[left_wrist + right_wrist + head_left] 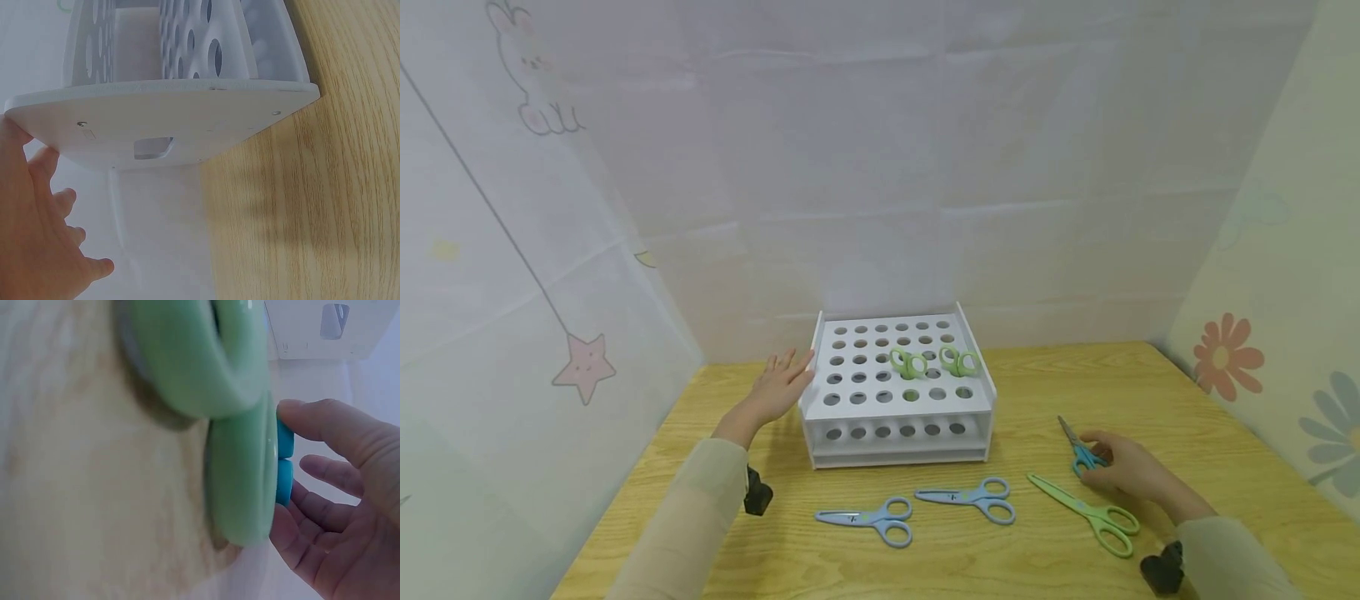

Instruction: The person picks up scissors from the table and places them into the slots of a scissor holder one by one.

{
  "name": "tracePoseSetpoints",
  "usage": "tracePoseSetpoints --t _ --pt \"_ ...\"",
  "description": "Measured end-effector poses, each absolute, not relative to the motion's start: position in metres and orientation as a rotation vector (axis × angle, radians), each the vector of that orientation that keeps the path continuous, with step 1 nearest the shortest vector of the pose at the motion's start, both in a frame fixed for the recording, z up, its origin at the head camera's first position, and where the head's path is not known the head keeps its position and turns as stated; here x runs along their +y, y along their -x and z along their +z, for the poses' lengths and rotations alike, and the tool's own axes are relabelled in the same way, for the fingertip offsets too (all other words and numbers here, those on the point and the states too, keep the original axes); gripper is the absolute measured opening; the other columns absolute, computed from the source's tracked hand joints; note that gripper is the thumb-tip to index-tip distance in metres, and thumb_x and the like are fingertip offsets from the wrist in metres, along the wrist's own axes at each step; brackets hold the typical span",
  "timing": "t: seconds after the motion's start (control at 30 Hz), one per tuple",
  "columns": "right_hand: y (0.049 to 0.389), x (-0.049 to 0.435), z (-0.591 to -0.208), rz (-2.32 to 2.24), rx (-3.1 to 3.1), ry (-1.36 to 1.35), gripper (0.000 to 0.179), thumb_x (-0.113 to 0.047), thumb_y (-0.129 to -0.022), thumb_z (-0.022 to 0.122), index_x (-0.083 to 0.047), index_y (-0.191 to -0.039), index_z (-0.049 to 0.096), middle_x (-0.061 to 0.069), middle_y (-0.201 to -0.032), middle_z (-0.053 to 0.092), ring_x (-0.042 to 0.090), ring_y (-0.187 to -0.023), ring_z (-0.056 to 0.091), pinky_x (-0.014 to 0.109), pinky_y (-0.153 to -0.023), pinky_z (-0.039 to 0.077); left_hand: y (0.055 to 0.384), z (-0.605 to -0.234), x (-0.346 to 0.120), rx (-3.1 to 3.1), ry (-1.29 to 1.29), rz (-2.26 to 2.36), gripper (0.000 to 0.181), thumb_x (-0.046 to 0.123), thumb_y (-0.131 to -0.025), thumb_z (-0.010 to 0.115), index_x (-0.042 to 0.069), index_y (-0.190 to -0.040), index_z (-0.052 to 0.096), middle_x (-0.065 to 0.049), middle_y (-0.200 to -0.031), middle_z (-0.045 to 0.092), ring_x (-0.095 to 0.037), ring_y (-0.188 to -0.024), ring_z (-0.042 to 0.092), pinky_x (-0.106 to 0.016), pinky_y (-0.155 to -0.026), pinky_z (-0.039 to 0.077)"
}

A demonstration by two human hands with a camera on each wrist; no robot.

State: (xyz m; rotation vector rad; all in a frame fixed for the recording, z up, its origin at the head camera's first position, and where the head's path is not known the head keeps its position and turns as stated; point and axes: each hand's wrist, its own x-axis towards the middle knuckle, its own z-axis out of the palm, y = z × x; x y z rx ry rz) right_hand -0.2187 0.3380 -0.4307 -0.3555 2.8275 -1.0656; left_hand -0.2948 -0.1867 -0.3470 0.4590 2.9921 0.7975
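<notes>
A white rack (891,408) with rows of round holes stands at the table's middle. My left hand (781,385) rests against its left side, fingers extended; in the left wrist view the left hand (44,231) touches the side panel's edge. Two pairs of green-handled scissors (908,363) stand in the holes, handles up. To the right, my right hand (1123,467) holds the teal handles of small scissors (1081,450), whose blades point away. In the right wrist view, thumb and fingers sit on either side of the teal handles (285,456).
Green scissors (1093,515) lie just in front of the right hand. Two pairs of light-blue scissors, one on the left (868,518) and one on the right (972,497), lie in front of the rack. A printed cloth (880,167) hangs behind the wooden table (1037,383).
</notes>
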Motion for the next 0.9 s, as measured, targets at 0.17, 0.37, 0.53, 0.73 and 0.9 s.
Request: tracePoseSetpoints --t 0.17,0.37,0.53,0.73,0.9 --pt "0.217 0.338 -0.431 -1.114 2.81 0.323 0.069 -0.02 -0.08 0.072 0.016 -0.127 0.037 0.021 -0.106 0.055 0.033 -0.092 0.053 0.041 -0.07 0.049 0.295 -0.348 -0.186 2.988 -0.457 0.8 0.054 0.042 -0.1 0.025 0.017 -0.148 0.021 -0.019 -0.151 0.004 -0.046 -0.133 -0.008 -0.067 -0.098 0.003" --pt "0.219 0.343 -0.429 -1.16 2.811 0.323 0.067 -0.019 -0.082 0.07 0.017 -0.128 0.036 0.025 -0.107 0.054 0.039 -0.093 0.054 0.038 -0.067 0.051 0.294 -0.347 -0.187 2.987 -0.455 0.814 0.054 0.041 -0.1 0.025 0.016 -0.148 0.021 -0.019 -0.151 0.004 -0.046 -0.132 -0.009 -0.068 -0.098 0.002" --pt "0.218 0.345 -0.426 -1.138 2.849 0.292 0.065 -0.026 -0.087 0.064 0.014 -0.13 0.037 0.029 -0.112 0.052 0.046 -0.1 0.051 0.046 -0.071 0.05 0.294 -0.348 -0.188 2.985 -0.454 0.807 0.054 0.042 -0.1 0.025 0.017 -0.148 0.021 -0.019 -0.151 0.003 -0.045 -0.133 -0.009 -0.068 -0.098 0.002" --pt "0.219 0.349 -0.422 -1.408 2.669 0.291 0.063 -0.027 -0.095 0.052 0.013 -0.137 0.027 0.031 -0.117 0.05 0.039 -0.099 0.056 0.051 -0.081 0.046 0.293 -0.348 -0.187 2.981 -0.454 0.805 0.054 0.042 -0.1 0.025 0.017 -0.148 0.021 -0.019 -0.151 0.004 -0.046 -0.132 -0.009 -0.068 -0.098 0.003" --pt "0.222 0.353 -0.418 -1.677 2.424 0.306 0.057 -0.027 -0.1 0.042 0.006 -0.142 0.022 0.021 -0.128 0.048 0.023 -0.109 0.056 0.046 -0.093 0.04 0.294 -0.346 -0.187 2.983 -0.454 0.798 0.055 0.043 -0.1 0.024 0.017 -0.148 0.021 -0.019 -0.151 0.004 -0.046 -0.133 -0.009 -0.067 -0.098 0.002"
